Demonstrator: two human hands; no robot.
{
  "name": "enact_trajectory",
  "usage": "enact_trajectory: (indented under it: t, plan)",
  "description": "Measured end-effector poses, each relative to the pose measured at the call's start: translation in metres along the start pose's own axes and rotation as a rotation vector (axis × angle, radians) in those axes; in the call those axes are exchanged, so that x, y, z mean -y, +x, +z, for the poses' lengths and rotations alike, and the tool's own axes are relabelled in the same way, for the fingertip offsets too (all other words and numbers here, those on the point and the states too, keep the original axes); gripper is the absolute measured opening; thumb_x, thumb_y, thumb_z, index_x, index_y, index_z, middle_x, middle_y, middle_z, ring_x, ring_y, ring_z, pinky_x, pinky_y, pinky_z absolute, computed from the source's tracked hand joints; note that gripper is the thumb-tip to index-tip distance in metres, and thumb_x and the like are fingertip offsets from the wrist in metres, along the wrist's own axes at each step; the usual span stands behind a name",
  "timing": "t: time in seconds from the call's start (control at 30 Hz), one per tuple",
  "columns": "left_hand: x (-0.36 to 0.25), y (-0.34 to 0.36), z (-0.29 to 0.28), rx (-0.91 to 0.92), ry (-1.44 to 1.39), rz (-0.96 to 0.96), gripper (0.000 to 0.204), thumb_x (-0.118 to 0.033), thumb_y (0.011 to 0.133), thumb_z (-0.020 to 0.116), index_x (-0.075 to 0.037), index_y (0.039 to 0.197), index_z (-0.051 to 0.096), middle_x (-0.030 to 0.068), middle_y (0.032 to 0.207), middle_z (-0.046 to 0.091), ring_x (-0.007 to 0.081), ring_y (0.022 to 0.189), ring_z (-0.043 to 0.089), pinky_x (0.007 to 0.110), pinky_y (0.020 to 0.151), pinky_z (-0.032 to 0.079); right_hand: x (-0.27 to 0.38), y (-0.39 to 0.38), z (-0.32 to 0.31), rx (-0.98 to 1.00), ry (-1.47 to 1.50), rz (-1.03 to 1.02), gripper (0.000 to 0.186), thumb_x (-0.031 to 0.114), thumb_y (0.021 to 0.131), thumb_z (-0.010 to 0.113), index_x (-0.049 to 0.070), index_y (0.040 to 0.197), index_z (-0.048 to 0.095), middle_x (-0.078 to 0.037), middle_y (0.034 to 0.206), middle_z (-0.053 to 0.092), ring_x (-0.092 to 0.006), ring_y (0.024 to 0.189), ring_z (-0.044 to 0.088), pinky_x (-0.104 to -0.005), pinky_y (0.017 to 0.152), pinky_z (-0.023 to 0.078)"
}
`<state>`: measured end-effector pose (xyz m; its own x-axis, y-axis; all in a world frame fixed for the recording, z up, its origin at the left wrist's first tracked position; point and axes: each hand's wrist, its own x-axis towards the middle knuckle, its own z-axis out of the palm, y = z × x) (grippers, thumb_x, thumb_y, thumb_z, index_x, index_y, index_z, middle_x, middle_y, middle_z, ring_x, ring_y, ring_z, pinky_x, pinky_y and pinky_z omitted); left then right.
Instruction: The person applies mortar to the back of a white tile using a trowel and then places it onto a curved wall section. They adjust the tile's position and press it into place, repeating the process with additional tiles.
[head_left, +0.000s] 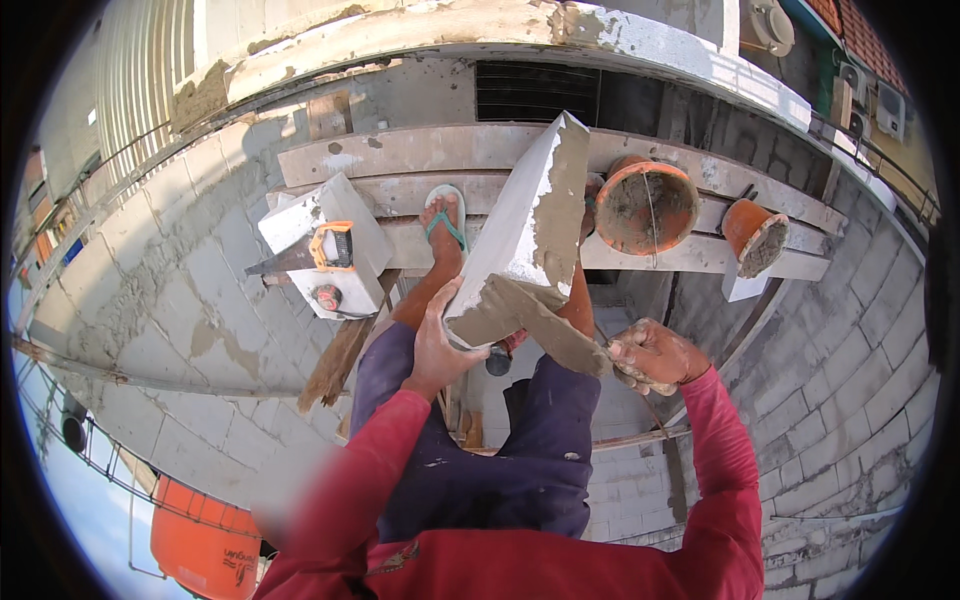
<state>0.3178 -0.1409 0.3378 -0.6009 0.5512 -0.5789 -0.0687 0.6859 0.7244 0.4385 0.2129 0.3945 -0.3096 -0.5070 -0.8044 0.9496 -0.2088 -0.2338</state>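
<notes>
A long white masonry block [512,220] is tilted up in front of me, with grey mortar spread along its right face and near end. My left hand [438,345] grips the block's lower left edge, thumb on the near end. My right hand [655,355] is closed around the handle of a trowel, most of which is hidden in the fingers. The mortar-coated trowel blade [565,340] points left and touches the near end of the block. A black-ended tool [498,360] with a red part shows just below the block, partly covered.
Wooden planks [410,150] span ahead, with my sandalled foot [443,218] on them. Right of the block stand an orange mortar bucket [645,205] and a smaller bucket [755,235]. At left, a handsaw [330,247] lies on another white block [370,225]. Gaps drop away below the planks.
</notes>
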Motion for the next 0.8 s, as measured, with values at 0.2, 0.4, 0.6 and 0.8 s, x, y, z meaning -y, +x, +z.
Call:
enact_trajectory:
  t: [0.2, 0.4, 0.6, 0.8]
  plan:
    - [-0.012, 0.003, -0.001, 0.004, 0.099, -0.076, 0.108, -0.008, 0.057, 0.094, -0.007, 0.150, 0.038, 0.0209, 0.154, 0.048, 0.0370, 0.140, 0.051, 0.043, 0.115, 0.044, -0.014, -0.021, 0.010, -0.193, -0.166, -0.290, 0.034, 0.035, 0.102, 0.064, 0.002, 0.094, 0.071, -0.006, 0.067, 0.064, -0.0157, 0.057, 0.060, -0.0371, 0.063, 0.052]
    - [0.012, -0.013, 0.001, -0.006, 0.226, -0.149, 0.111, -0.017, 0.062, 0.096, 0.005, 0.150, 0.032, 0.0279, 0.135, 0.055, 0.0366, 0.124, 0.060, 0.045, 0.103, 0.050, -0.129, -0.064, -0.013, -0.888, -0.203, -0.423, 0.030, 0.029, 0.102, 0.067, 0.001, 0.092, 0.065, -0.004, 0.071, 0.058, -0.0136, 0.060, 0.059, -0.0355, 0.058, 0.048]
    - [-0.012, -0.017, 0.007, -0.092, 0.304, -0.337, 0.106, -0.021, 0.061, 0.097, 0.005, 0.144, 0.038, 0.0243, 0.131, 0.056, 0.0409, 0.123, 0.058, 0.047, 0.107, 0.047, -0.220, -0.108, -0.133, -1.527, -0.036, 0.030, 0.031, 0.031, 0.103, 0.064, 0.000, 0.099, 0.061, -0.004, 0.072, 0.057, -0.0140, 0.053, 0.056, -0.0308, 0.049, 0.047]
    - [-0.021, -0.007, 0.007, -0.052, 0.368, -0.378, 0.101, -0.028, 0.063, 0.096, 0.004, 0.141, 0.040, 0.0259, 0.130, 0.057, 0.0413, 0.122, 0.058, 0.048, 0.106, 0.047, -0.363, -0.138, -0.331, -1.554, -0.118, 0.209, 0.038, 0.029, 0.099, 0.067, -0.003, 0.120, 0.068, -0.017, 0.089, 0.071, -0.0297, 0.077, 0.070, -0.0395, 0.069, 0.056]
